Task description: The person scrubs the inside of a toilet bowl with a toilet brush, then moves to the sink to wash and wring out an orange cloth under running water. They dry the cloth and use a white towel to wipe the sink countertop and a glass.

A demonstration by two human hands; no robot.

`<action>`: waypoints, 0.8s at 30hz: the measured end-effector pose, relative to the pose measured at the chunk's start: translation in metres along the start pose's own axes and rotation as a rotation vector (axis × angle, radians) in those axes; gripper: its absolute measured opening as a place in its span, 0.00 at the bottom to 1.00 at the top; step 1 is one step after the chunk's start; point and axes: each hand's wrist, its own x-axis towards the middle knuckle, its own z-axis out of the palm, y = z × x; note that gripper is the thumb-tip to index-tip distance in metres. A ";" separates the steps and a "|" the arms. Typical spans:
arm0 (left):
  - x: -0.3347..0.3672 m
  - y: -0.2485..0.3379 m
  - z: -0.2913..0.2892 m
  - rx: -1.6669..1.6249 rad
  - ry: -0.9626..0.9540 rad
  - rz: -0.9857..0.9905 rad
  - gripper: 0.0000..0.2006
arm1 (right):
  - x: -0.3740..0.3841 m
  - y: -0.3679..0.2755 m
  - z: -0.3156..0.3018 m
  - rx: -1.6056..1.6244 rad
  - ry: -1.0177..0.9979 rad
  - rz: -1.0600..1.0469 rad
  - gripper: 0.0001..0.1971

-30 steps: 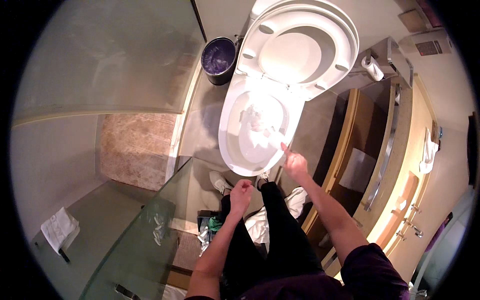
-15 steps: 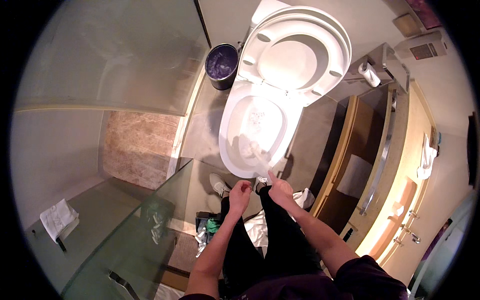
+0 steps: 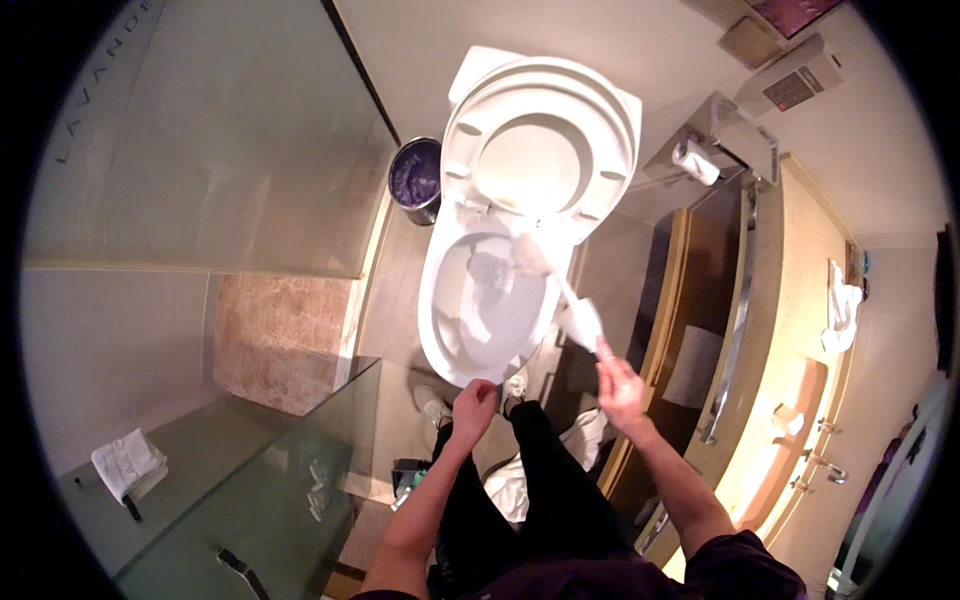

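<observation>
A white toilet (image 3: 432, 335) stands ahead of me with its lid and seat raised; water lies in the bowl. My right hand (image 3: 622, 390) is closed around the handle of a white toilet brush (image 3: 580, 322). The brush slants up and left across the bowl's right rim, its head (image 3: 532, 255) against the back right inner wall. A wide white piece sits along the brush just beyond my fingers. My left hand (image 3: 475, 408) is curled shut near the bowl's front rim, with nothing seen in it.
A dark lined bin (image 3: 415, 180) stands left of the toilet. Glass panels (image 3: 200, 150) are at left. At right are a toilet paper roll (image 3: 695, 162), an open wooden shelf (image 3: 668, 300) and a washbasin counter (image 3: 765, 340). White cloth (image 3: 510, 488) lies on the floor by my legs.
My right hand has moved right, carrying the brush; its head has gone from the front of the bowl to the back right. My left hand stays near the front rim. The view has shifted.
</observation>
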 end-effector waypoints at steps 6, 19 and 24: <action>0.009 0.022 0.011 -0.017 -0.050 0.017 0.10 | 0.068 0.013 -0.078 -0.047 0.294 -0.145 0.29; 0.033 0.022 0.017 -0.140 0.020 0.004 0.11 | 0.256 -0.011 -0.107 -0.418 0.047 -0.467 0.44; 0.046 0.032 0.000 -0.180 0.054 -0.002 0.10 | 0.295 -0.037 -0.070 -0.635 -0.240 -0.546 0.46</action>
